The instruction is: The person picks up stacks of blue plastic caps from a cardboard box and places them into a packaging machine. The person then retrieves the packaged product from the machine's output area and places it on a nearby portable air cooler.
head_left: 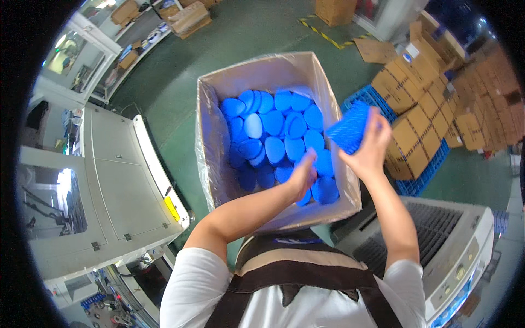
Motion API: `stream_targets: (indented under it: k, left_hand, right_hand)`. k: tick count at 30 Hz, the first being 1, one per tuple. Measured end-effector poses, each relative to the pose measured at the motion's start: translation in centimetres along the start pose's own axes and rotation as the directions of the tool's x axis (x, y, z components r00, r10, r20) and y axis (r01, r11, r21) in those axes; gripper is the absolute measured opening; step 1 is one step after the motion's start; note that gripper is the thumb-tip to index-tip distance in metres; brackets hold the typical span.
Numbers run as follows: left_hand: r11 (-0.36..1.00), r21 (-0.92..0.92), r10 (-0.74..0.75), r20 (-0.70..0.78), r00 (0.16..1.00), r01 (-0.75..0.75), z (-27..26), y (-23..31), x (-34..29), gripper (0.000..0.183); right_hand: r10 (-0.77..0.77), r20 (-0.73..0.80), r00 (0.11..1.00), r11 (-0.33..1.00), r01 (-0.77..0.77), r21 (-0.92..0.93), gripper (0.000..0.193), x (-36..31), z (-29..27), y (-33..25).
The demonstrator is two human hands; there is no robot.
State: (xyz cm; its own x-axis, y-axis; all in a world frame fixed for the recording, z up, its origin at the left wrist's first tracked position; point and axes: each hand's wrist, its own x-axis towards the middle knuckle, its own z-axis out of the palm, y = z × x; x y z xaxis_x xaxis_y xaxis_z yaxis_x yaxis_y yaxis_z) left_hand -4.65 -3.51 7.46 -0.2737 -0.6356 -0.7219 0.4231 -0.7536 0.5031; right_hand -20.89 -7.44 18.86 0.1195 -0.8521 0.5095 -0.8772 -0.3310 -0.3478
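Observation:
A deep cardboard box, lined with clear plastic, stands in front of me. Many flat, rounded blue pieces lie loose inside it, overlapping in layers. Over the box's near right part is my left hand, slightly blurred. Its fingers look apart, with nothing visible in them, though some are turned from view. Beyond the right wall, my right hand is closed on a blue ridged stack, which looks like several such pieces pressed together. The stack is tilted and held above the box's rim.
To the right, cardboard cartons sit on a blue pallet. A grey machine with a black grille stands close at my right. At left is a pale machine cabinet. Shelving and more cartons stand farther back on the green floor.

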Motion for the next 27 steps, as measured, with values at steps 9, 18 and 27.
stream_targets:
  k: [9,18,27]
  left_hand:
    - [0.969,0.048,-0.243,0.384,0.891,0.243,-1.0,-8.0,2.9,0.071]
    - [0.953,0.190,-0.256,0.080,0.963,0.237,-2.2,-12.6,7.9,0.077]
    - [0.827,0.255,-0.530,0.053,0.846,0.502,-1.6,-7.1,5.2,0.080]
  right_hand:
    - [0.323,0.047,0.945,0.730,-0.280,0.624,0.109,-3.1,-1.6,1.9]
    - [0.472,0.229,0.851,0.105,-0.312,0.944,0.077,-4.0,-1.7,3.7]
    - [0.512,0.630,0.584,-0.365,-0.516,0.775,0.069,-1.4,0.6,4.8]
